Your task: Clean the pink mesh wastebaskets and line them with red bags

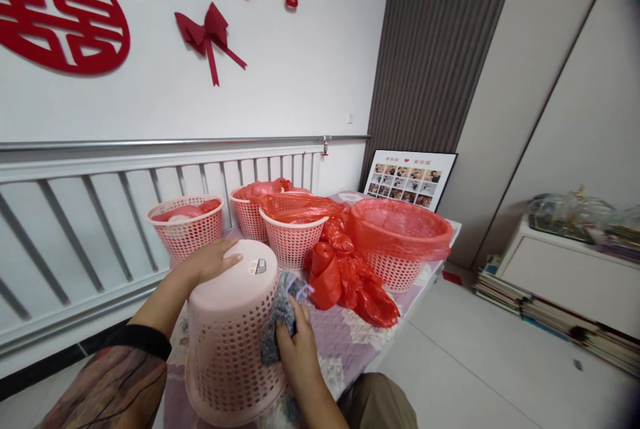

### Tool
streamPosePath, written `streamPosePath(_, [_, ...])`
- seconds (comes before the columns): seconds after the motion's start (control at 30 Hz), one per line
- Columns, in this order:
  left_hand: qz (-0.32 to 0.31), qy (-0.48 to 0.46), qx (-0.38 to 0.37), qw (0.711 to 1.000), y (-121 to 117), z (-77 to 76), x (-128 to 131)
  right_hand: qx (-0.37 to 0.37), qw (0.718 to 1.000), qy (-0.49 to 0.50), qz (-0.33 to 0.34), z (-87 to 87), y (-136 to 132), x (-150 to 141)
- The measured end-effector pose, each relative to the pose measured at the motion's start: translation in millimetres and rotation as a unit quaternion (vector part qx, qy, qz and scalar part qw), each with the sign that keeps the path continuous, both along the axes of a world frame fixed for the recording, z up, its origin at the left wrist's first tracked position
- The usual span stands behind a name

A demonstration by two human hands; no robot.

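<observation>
A pink perforated plastic basket (227, 342) stands upside down on the bed in front of me. My left hand (213, 259) lies flat on its upturned base, fingers spread, beside a small label. My right hand (295, 345) is closed on a grey cloth (280, 315) and presses it against the basket's right side.
Several more pink baskets (187, 225) stand behind, some lined with red plastic bags, the largest (397, 235) at the right. Loose red bags and a roll (345, 275) lie on the patterned bedspread (350, 342). A framed photo collage (410, 179) leans on the wall; stacked books (550, 312) sit on the floor.
</observation>
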State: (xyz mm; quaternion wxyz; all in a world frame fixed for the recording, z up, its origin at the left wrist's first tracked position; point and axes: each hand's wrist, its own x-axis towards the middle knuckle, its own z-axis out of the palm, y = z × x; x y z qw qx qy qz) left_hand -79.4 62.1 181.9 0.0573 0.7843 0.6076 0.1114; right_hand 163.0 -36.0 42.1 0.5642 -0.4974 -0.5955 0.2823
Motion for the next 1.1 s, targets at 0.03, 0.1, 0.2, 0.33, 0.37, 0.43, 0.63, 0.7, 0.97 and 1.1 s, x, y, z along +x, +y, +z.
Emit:
streamPosePath(0.03, [0.001,0.0,0.0,1.0,0,-0.1,0,0.014,1.0,-0.001,0.006,17.7,-1,-5])
streamPosePath(0.1, [0.003,0.001,-0.001,1.0,0,-0.1,0,0.042,0.999,-0.013,0.013,44.3,-4,-13])
streamPosePath(0.2, [0.003,0.003,-0.001,1.0,1,-0.4,0,0.076,0.996,-0.053,0.014,50.1,-8,-24])
streamPosePath(0.33, [0.0,0.002,0.0,1.0,4,-2.2,-2,0.066,0.993,-0.097,-0.012,-9.2,-12,-28])
streamPosePath(0.37, [-0.001,0.001,0.0,1.0,5,-2.9,-3,0.054,0.993,-0.098,-0.023,-32.2,-14,-26])
streamPosePath(0.43, [-0.002,0.002,0.001,1.0,6,-4.2,-4,0.015,0.994,-0.101,-0.038,-80.7,-17,-19])
streamPosePath(0.63, [-0.004,0.001,0.007,1.0,5,-4.5,-4,-0.024,0.99,-0.117,-0.071,-172.0,-31,0])
streamPosePath(0.7, [-0.002,0.003,0.012,1.0,3,-2.0,-1,-0.025,0.989,-0.121,-0.083,-174.5,-34,-2])
streamPosePath(0.97, [0.163,0.024,0.098,0.981,-24,7.0,20,-0.039,0.992,-0.091,-0.072,-162.0,-30,6])
streamPosePath(1.1, [0.184,0.022,0.053,0.981,-30,-6.0,19,-0.044,0.997,-0.05,-0.025,-133.6,-16,18])
